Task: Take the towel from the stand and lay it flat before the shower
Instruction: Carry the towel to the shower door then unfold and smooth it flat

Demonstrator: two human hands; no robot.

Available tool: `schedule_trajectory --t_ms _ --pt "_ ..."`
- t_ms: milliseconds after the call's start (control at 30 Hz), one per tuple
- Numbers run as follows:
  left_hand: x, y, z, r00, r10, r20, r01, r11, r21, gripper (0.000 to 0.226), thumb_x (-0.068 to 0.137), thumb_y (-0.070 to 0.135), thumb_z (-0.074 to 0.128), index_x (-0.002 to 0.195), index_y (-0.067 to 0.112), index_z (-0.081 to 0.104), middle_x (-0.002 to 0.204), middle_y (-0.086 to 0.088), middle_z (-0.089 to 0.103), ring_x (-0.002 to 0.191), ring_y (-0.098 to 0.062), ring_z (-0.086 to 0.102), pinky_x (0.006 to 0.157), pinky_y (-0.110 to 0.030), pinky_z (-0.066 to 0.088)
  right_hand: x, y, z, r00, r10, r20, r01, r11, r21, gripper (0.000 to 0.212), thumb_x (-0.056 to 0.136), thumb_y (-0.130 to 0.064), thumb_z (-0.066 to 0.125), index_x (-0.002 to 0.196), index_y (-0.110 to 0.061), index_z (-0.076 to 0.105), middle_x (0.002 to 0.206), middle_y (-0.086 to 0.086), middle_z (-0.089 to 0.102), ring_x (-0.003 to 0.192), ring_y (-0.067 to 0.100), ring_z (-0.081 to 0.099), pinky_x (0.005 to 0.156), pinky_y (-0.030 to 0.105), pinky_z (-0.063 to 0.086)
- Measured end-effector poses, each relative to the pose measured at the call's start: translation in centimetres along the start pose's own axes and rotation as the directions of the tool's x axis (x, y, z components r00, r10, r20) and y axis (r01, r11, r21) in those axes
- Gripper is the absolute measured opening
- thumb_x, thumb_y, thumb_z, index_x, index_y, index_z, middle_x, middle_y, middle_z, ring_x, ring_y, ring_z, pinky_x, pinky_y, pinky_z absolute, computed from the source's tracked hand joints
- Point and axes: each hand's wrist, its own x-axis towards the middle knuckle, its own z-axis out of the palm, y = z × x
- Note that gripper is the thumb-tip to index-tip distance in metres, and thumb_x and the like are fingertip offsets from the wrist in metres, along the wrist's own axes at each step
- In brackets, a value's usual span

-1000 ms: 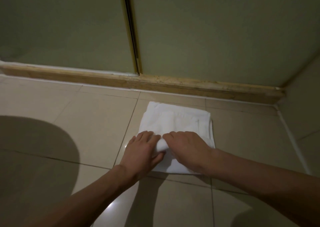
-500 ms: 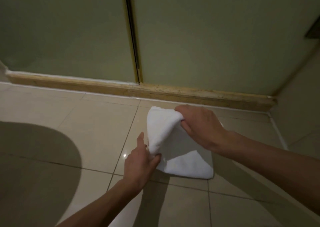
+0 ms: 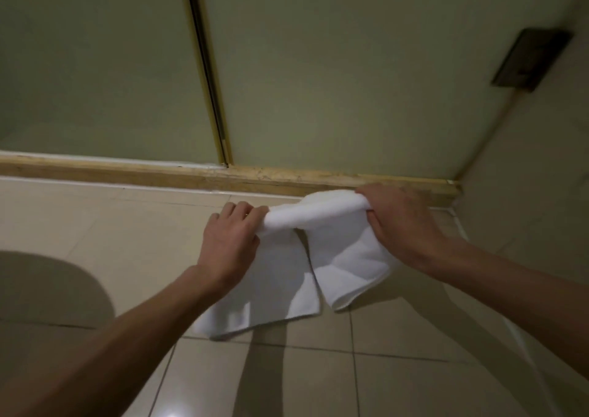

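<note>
One white towel (image 3: 347,257) is held above a tiled floor (image 3: 127,225), close in front of the shower's raised wooden sill (image 3: 159,171). Its top edge is bunched into a thick roll stretched between two bare hands, and the rest hangs down in two loose flaps, one beside the other. Whether the lower edges touch the tiles cannot be told. The left hand (image 3: 228,244) grasps the left end of the roll, fingers curled round the cloth. The right hand (image 3: 401,222) grasps the right end in the same way, a little higher and nearer the sill. Both forearms reach in from the bottom of the view. Behind the sill stand two pale green shower panels (image 3: 95,66), meeting at a dark vertical seam. A dark rectangular plate (image 3: 530,59) sits on the wall at upper right. A large rounded shadow (image 3: 47,289) covers the floor at lower left.
</note>
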Motion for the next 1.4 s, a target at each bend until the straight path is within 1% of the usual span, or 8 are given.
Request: schedule_trajectory --t_ms 300,433,633,733,867,1067,1200,1400 --pt "-1.1 1.0 -0.3 0.989 -0.088 0.119 0.118 0.952 -0.282 0.013 0.079 0.017 0.057 0.090 0.024 0.058 0.079 -0.002 0.064 0.069 -0.024 0.057 0.056 -0.027 0.032 1.1 -0.6 -0.3 0.999 0.015 -0.051 -0.026 0.976 -0.216 0.047 0.065 0.003 0.060 0.109 -0.015 0.060 0.104 0.010 0.063 0.096 0.032 0.052 0.082 0.040 0.031" --pt "-1.0 3.1 -1.3 0.952 -0.154 0.266 0.276 0.810 -0.517 0.006 0.067 0.028 0.048 0.072 0.028 0.051 0.070 0.003 0.058 0.066 -0.016 0.054 0.055 -0.026 0.039 3.5 -0.6 -1.4 0.989 0.026 -0.142 -0.066 0.956 -0.285 0.049 0.065 0.001 0.060 0.111 -0.017 0.061 0.110 0.012 0.059 0.103 0.032 0.047 0.087 0.042 0.025" --pt "-2.3 7.2 -0.6 0.887 -0.226 0.404 0.459 0.540 -0.705 0.025 0.058 0.022 0.050 0.079 0.013 0.061 0.078 -0.007 0.064 0.070 -0.018 0.058 0.058 -0.032 0.048 5.6 -1.1 -1.4 0.992 0.043 -0.121 -0.076 0.958 -0.278 0.044 0.066 0.001 0.061 0.108 -0.011 0.064 0.129 0.023 0.048 0.119 0.038 0.041 0.087 0.044 0.027" --pt "-3.9 8.8 0.7 0.833 -0.272 0.481 0.552 0.441 -0.707 0.036 0.060 0.018 0.052 0.092 0.004 0.060 0.090 -0.014 0.066 0.081 -0.027 0.062 0.067 -0.040 0.052 5.9 -2.2 -0.1 0.996 0.059 -0.069 -0.076 0.958 -0.276 0.031 0.081 -0.008 0.056 0.111 -0.015 0.063 0.144 0.022 0.034 0.129 0.039 0.029 0.094 0.046 0.028" --pt "-5.4 9.2 2.0 0.782 -0.297 0.548 0.623 0.401 -0.672 0.022 0.076 0.004 0.056 0.098 0.006 0.058 0.094 -0.011 0.064 0.086 -0.024 0.061 0.072 -0.039 0.053 6.0 -4.1 2.2 0.999 0.043 0.021 -0.035 0.958 -0.284 0.034 0.083 -0.012 0.059 0.116 -0.018 0.058 0.149 0.019 0.026 0.132 0.037 0.025 0.096 0.046 0.031" --pt "-6.5 6.7 2.7 0.705 -0.378 0.600 0.698 0.221 -0.681 0.042 0.058 0.013 0.051 0.099 0.009 0.062 0.094 -0.011 0.069 0.087 -0.026 0.066 0.075 -0.041 0.057 6.3 -6.1 4.9 0.998 0.009 0.062 -0.002 0.993 -0.117 0.026 0.091 -0.010 0.051 0.116 -0.010 0.057 0.151 0.020 0.022 0.137 0.036 0.019 0.103 0.046 0.033" --pt "-7.0 5.5 3.0 0.616 -0.338 0.711 0.771 0.076 -0.632 0.027 0.082 0.020 0.066 0.109 0.018 0.065 0.099 -0.004 0.072 0.089 -0.022 0.069 0.069 -0.035 0.057 6.9 -8.3 6.6 0.998 0.011 0.057 -0.014 0.999 0.051 0.032 0.093 -0.009 0.046 0.124 0.000 0.052 0.144 0.023 0.032 0.131 0.038 0.027 0.101 0.049 0.033" --pt "-7.2 2.5 2.7 0.542 -0.422 0.726 0.802 0.004 -0.597 0.031 0.089 0.038 0.062 0.114 0.019 0.061 0.104 -0.002 0.071 0.090 -0.021 0.069 0.065 -0.038 0.059 7.5 -11.9 10.4 0.927 -0.337 0.166 0.355 0.930 -0.092 0.040 0.081 -0.009 0.065 0.119 -0.013 0.054 0.145 0.022 0.029 0.135 0.035 0.025 0.100 0.042 0.037"
